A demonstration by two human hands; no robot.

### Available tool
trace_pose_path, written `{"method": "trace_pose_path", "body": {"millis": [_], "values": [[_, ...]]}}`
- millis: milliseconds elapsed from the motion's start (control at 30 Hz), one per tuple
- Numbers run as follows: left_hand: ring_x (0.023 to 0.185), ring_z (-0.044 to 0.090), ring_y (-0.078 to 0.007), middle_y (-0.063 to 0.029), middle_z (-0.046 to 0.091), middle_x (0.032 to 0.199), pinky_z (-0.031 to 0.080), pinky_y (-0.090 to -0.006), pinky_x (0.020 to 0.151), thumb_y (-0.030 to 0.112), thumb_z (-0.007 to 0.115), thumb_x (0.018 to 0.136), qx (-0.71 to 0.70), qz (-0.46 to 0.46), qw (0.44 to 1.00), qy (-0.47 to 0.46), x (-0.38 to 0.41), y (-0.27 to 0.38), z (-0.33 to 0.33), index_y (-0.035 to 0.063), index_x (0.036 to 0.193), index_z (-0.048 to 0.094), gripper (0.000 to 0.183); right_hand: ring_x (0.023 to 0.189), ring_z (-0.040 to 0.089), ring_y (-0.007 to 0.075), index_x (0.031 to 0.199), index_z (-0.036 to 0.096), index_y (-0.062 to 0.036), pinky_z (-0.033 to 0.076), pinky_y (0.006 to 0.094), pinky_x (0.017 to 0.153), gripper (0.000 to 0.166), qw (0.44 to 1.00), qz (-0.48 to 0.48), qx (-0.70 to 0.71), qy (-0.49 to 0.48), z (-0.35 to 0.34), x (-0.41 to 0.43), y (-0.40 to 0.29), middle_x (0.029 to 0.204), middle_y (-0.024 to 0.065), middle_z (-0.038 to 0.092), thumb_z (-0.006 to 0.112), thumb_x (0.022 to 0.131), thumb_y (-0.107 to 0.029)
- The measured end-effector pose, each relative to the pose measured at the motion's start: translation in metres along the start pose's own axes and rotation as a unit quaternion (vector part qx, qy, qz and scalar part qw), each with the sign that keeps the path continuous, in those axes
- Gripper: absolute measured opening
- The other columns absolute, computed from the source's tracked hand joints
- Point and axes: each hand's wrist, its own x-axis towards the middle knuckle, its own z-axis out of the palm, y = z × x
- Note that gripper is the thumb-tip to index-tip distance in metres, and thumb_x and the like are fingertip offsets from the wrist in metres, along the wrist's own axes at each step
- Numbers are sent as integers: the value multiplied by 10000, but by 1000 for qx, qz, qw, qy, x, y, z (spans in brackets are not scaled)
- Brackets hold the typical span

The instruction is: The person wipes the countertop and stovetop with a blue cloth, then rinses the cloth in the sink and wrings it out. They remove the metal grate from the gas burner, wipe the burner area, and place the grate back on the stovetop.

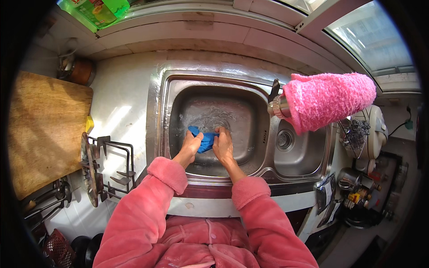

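Note:
A bunched blue cloth [206, 142] is stretched between both hands above the basin of a stainless steel sink [246, 137]. My left hand [191, 144] grips its left end, thumb on top. At its right end, my right hand [223, 144] holds it with curled fingers, which are partly hidden. Beneath the hands, water ripples over the basin floor. The smaller basin [301, 157] with a drain strainer [285, 139] adjoins on the right. A faucet [278, 106] wrapped in a fluffy pink towel [330, 100] juts over the divider between the basins.
On the left stand a wooden cutting board [47, 130] and black metal pan supports [124, 167]. A green bottle [97, 13] sits on the window ledge. To the right are a white appliance [377, 132], a steel wool scrubber [358, 132] and several jars [360, 197].

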Motion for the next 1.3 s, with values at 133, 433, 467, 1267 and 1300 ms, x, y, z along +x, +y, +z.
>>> {"method": "trace_pose_path", "body": {"millis": [133, 433, 467, 1267, 1300], "values": [[1278, 416, -283, -165, 383, 1441, 427, -421, 934, 346, 583, 925, -75, -39, 996, -18, -20, 3, 4, 81, 1494, 196, 737, 962, 622, 368, 1097, 566, 23, 478, 424, 851, 310, 963, 202, 31, -174, 23, -17, 4, 1003, 231, 639, 613, 817, -103], [744, 621, -239, -83, 637, 844, 519, -394, 693, 361, 512, 957, -414, -132, 879, -195, 23, -20, -17, 100, 884, 590, 282, 742, 579, 208, 951, 515, -15, 438, 351, 664, 151, 934, 135, 299, -143, 0, -19, -79, 821, 115, 581, 534, 946, -165], [758, 624, -237, -82, 638, 852, 521, -389, 701, 323, 500, 964, -411, -140, 885, -166, 24, -23, -15, 97, 900, 596, 254, 762, 580, 285, 961, 504, -15, 440, 395, 677, 160, 956, 98, 251, -112, 5, -20, -77, 818, 162, 582, 506, 958, -175], [724, 616, -217, -99, 638, 851, 525, -354, 653, 346, 516, 945, -382, -107, 897, -195, -12, -12, -29, 39, 951, 604, 320, 659, 596, 169, 902, 560, -9, 484, 351, 681, 202, 924, 172, 317, -128, -4, -37, -104, 694, 70, 612, 614, 824, -187], [768, 621, -207, -86, 642, 884, 536, -359, 694, 287, 510, 958, -356, -72, 914, -181, -6, -26, -33, 28, 1029, 597, 282, 647, 587, 160, 892, 558, -10, 482, 354, 670, 196, 927, 168, 306, -138, -7, -39, -111, 695, 60, 610, 613, 822, -185]]}}
